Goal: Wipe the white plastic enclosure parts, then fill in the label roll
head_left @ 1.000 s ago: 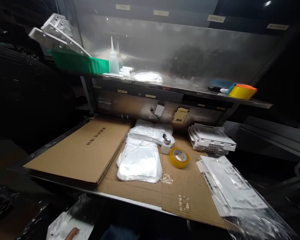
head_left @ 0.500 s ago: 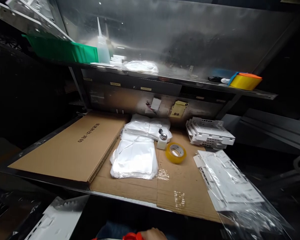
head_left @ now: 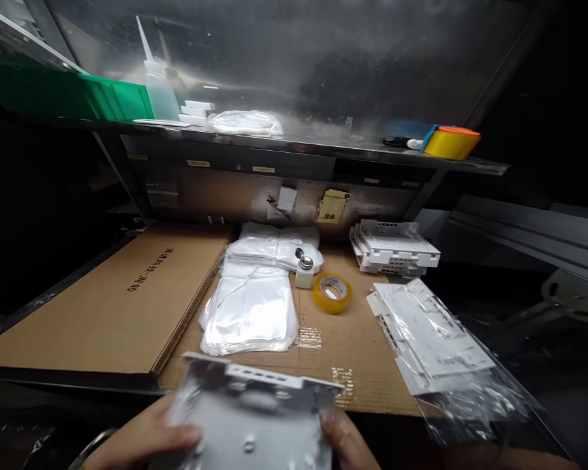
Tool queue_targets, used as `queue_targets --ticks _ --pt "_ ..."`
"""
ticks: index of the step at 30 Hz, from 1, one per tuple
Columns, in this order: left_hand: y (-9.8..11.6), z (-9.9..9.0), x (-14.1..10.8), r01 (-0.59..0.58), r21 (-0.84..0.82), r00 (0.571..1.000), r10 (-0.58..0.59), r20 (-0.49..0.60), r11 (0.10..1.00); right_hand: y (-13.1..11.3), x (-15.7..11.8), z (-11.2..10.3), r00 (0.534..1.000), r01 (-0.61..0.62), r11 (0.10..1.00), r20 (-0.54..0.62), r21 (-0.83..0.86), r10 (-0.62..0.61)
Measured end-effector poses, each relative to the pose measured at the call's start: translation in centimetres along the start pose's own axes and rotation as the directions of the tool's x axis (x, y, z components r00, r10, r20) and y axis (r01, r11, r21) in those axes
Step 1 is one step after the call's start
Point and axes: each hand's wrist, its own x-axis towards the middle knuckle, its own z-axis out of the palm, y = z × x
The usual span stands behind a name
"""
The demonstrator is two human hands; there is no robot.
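A white plastic panel (head_left: pixel 262 418) with slots and small round posts is held at the bottom centre, over the table's front edge. My left hand (head_left: pixel 144 434) grips its left side, thumb on the face. On its right side is my right hand (head_left: pixel 347 437), fingers closed on the edge. Beyond the panel lies a stack of clear plastic bags (head_left: pixel 252 310). A roll of yellow tape (head_left: pixel 332 292) lies right of the bags, beside a small white bottle (head_left: pixel 304 274) with a metal top.
Flat cardboard (head_left: pixel 102 300) covers the table's left. White parts (head_left: pixel 396 248) are stacked at back right, with bagged white parts (head_left: pixel 436 339) nearer. The shelf above holds a green bin (head_left: pixel 112 98), a nozzle bottle (head_left: pixel 161 91) and a yellow roll (head_left: pixel 451 143).
Both my hands have come into view from below with the white panel between them. The red item at the bottom edge is out of view. The whole view has shifted slightly.
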Motion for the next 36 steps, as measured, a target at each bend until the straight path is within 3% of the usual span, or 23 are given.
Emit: queue_targets --ticks 1,3,5,8,11,15,20,24,30,33,36 --pt "1.8 0.3 1.0 -0.058 0.044 0.997 0.056 0.044 0.997 -0.4 -0.4 -1.2 0.988 0.032 0.999 -0.149 0.015 -0.029" --pt "5.0 1.0 3.6 -0.201 0.16 0.979 0.197 0.046 0.966 -1.2 -1.3 -4.0 0.923 0.062 0.997 -0.384 0.054 -0.037" --pt "7.1 1.7 6.2 -0.307 0.327 0.944 0.33 -0.015 0.894 -2.0 -2.4 -6.6 0.87 0.094 0.989 -0.493 0.118 -0.024" --pt "7.0 2.4 9.1 -0.318 0.578 0.875 0.467 -0.126 0.752 -3.6 -3.8 -8.7 0.814 0.23 0.953 -0.576 0.199 -0.076" --pt "5.3 2.0 10.2 -0.257 0.698 0.847 0.504 -0.17 0.668 -5.1 -4.4 -8.7 0.732 0.381 0.905 -0.66 0.192 -0.168" --pt "5.5 0.0 10.9 -0.238 0.713 0.869 0.472 -0.147 0.66 -6.0 -3.8 -7.5 0.734 0.429 0.881 -0.645 0.201 -0.211" --pt "8.0 -2.6 13.2 -0.279 0.547 0.934 0.355 -0.035 0.789 -5.3 -3.1 -7.1 0.714 0.445 0.868 -0.672 0.219 -0.197" --pt "8.6 -4.3 15.5 -0.299 0.42 0.951 0.306 0.052 0.857 -4.4 -3.0 -7.6 0.703 0.428 0.881 -0.687 0.203 -0.183" --pt "8.9 -3.9 14.8 -0.373 0.471 0.909 0.416 0.014 0.8 -2.9 -3.1 -9.6 0.708 0.351 0.914 -0.696 0.202 -0.119" --pt "9.0 -3.2 13.9 -0.38 0.603 0.858 0.511 -0.055 0.702 -2.8 -2.9 -9.9 0.711 0.332 0.925 -0.693 0.188 -0.114" --pt "9.1 -3.1 14.0 -0.349 0.744 0.803 0.591 -0.076 0.569 -2.9 -2.2 -9.1 0.678 0.346 0.931 -0.717 0.118 -0.162"
